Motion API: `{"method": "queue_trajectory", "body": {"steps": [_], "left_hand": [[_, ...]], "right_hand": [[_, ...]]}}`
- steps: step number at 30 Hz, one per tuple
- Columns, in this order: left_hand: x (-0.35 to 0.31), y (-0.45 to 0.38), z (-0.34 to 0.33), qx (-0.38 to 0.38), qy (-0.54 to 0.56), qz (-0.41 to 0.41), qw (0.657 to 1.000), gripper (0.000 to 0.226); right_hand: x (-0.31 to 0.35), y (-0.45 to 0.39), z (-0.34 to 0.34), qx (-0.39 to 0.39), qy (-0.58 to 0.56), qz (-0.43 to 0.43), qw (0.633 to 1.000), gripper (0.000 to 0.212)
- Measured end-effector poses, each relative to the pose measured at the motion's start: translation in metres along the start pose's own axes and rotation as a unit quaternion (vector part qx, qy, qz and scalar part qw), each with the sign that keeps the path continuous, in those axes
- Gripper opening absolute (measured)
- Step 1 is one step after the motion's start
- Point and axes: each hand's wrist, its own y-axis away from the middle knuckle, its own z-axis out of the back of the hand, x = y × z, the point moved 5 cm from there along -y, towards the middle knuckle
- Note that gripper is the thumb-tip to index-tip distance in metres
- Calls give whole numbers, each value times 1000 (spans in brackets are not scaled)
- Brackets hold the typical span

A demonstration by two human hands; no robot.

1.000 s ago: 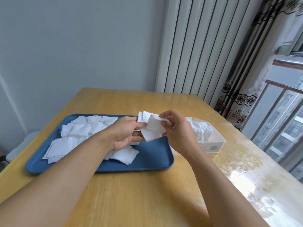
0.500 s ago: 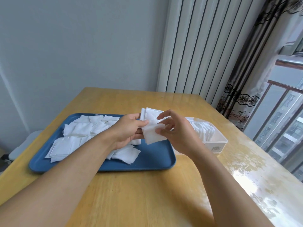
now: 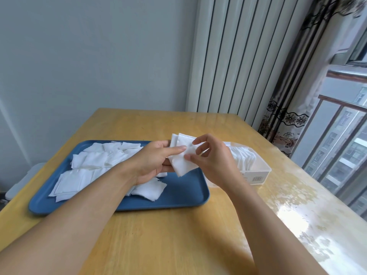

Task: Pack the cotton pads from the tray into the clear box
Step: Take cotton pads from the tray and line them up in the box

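A blue tray (image 3: 178,197) lies on the wooden table with several white square cotton pads (image 3: 87,165) scattered over its left half. Above the tray's right end my left hand (image 3: 153,161) holds a small stack of cotton pads (image 3: 183,155) between thumb and fingers. My right hand (image 3: 212,161) pinches the front pad of that stack with thumb and fingertips. Just right of the tray stands the clear box (image 3: 258,173), with a row of pads (image 3: 242,157) standing upright inside; my right hand hides its left part.
The wooden table (image 3: 178,235) has bare surface in front of the tray and a glossy wet-looking patch at the right. A white radiator (image 3: 238,56) and a patterned curtain (image 3: 288,120) stand behind the table. A window with a railing is at the right.
The stack in my hands has been squared up and sits slightly lower. My right-hand fingers shifted from the pad's top edge to its middle. The view tilted a little.
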Motion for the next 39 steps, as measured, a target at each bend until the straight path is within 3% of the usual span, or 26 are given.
{"method": "queue_trajectory", "body": {"steps": [9, 13, 17, 23, 28, 34, 39], "left_hand": [[-3, -5, 14, -110, 55, -29, 992, 19], [-3, -5, 28, -175, 89, -46, 980, 19], [-4, -5, 22, -133, 76, -46, 987, 22], [-6, -1, 1, -31, 16, -48, 998, 29], [-6, 1, 0, -18, 3, -42, 999, 32], [-6, 2, -1, 3, 6, -33, 999, 30], [-5, 2, 3, -16, 57, -16, 998, 29]], "right_hand": [[-7, -3, -5, 23, -76, -34, 996, 30], [-8, -2, -4, 33, -112, -40, 992, 3], [-7, -3, -2, 30, -253, -72, 964, 15], [-13, -5, -5, 19, -281, -90, 955, 24], [-15, -6, -2, -9, -275, -97, 956, 24], [-18, -5, -10, 58, -291, -135, 945, 23], [-15, -6, 1, -26, -331, -106, 937, 14]]}}
